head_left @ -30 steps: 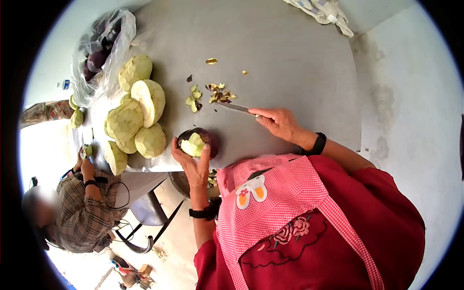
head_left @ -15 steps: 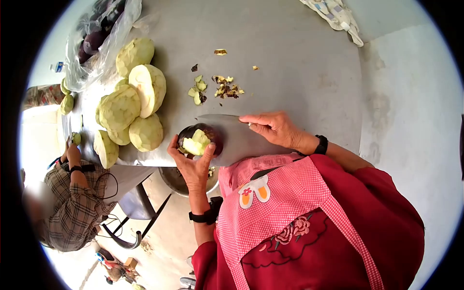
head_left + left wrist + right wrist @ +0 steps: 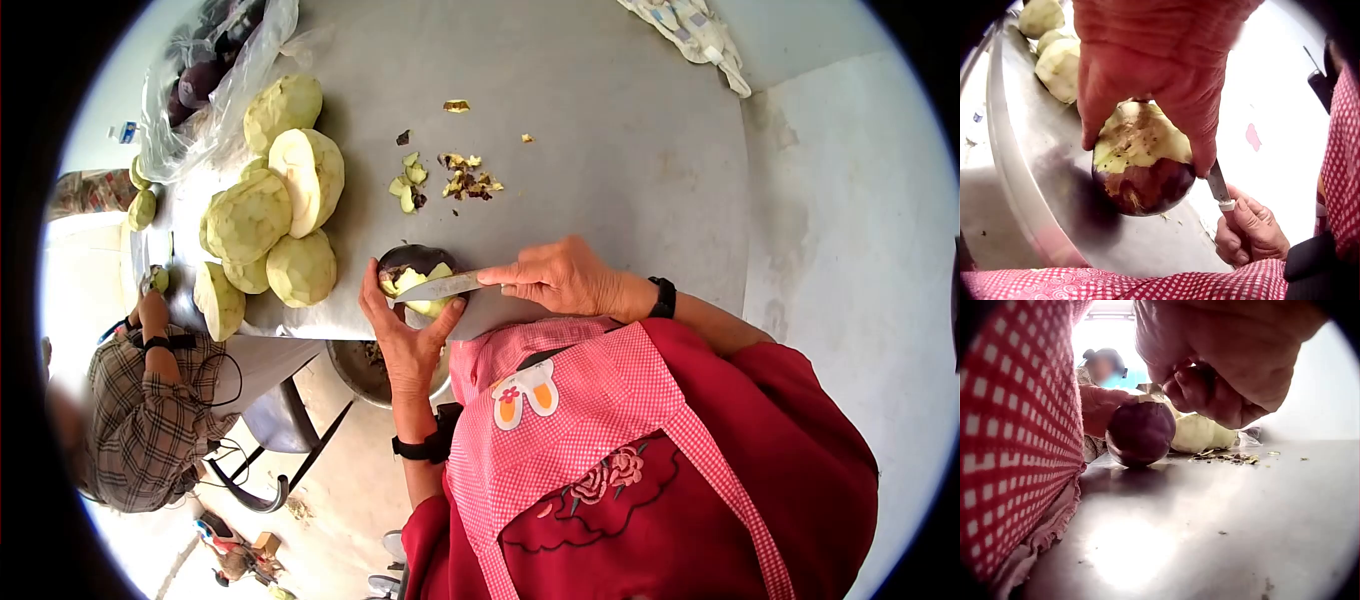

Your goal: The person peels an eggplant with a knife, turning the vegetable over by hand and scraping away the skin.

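A partly peeled eggplant [image 3: 415,262], dark purple with pale flesh showing at its top, rests at the table's near edge. My left hand [image 3: 402,335] grips it between thumb and fingers; the left wrist view shows the peeled patch of the eggplant [image 3: 1141,140] between them. In my right hand [image 3: 565,278] is a knife [image 3: 435,288], held by its handle, with its blade lying across the pale part. The right wrist view shows the eggplant's purple side [image 3: 1141,434] near my right hand [image 3: 1229,356].
Several peeled eggplants [image 3: 248,215] are piled at the left, beside a plastic bag [image 3: 165,130] of dark ones. Peel scraps [image 3: 468,180] lie beyond my hands. A metal bowl [image 3: 345,375] stands below the table edge. A person in plaid [image 3: 150,410] is at the left.
The knife has moved left from over the table onto the eggplant's pale part. My left hand still grips the eggplant, which has turned so that more dark skin shows on its far side.
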`<control>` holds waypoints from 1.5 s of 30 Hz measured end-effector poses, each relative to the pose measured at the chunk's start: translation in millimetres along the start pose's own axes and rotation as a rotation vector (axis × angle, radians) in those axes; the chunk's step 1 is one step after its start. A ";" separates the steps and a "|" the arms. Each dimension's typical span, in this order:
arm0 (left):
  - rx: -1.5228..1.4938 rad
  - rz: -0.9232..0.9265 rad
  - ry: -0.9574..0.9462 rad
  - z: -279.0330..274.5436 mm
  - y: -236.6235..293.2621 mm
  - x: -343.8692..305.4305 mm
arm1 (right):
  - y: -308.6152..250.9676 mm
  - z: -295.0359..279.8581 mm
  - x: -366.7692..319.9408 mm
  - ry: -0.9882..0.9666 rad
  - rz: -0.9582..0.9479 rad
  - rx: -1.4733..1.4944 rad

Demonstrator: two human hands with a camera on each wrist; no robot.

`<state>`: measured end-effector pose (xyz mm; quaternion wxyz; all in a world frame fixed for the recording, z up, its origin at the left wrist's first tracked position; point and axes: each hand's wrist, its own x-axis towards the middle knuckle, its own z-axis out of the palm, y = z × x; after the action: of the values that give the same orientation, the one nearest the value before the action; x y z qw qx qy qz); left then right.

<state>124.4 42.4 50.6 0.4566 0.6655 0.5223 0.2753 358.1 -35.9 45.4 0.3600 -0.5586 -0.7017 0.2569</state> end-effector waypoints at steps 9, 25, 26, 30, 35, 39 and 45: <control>0.057 0.045 0.085 12.9 -2.0 8.0 | 0.7 7.0 5.3 0.050 0.005 -0.041; -0.013 0.036 -0.022 -0.9 -9.1 16.4 | 37.9 10.5 -5.7 0.114 0.092 -0.076; -0.019 0.048 -0.033 -0.9 -12.3 15.4 | 43.2 11.0 -8.2 0.139 0.177 0.015; 0.007 0.043 -0.027 -0.9 -8.2 14.9 | 33.4 -2.6 -5.4 0.052 0.419 0.284; -0.050 -0.038 -0.040 -3.0 -2.1 16.4 | 24.9 3.1 -6.1 0.072 0.218 0.277; 0.092 0.063 0.047 1.6 -12.9 14.6 | 6.3 1.3 -3.7 0.010 0.143 0.237; 0.052 0.094 0.081 8.4 -16.3 9.4 | 5.1 3.8 -2.7 0.008 0.138 0.255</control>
<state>127.1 49.2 31.4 0.4041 0.6891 0.5158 0.3095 358.5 -37.1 38.6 0.4124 -0.5564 -0.6216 0.3660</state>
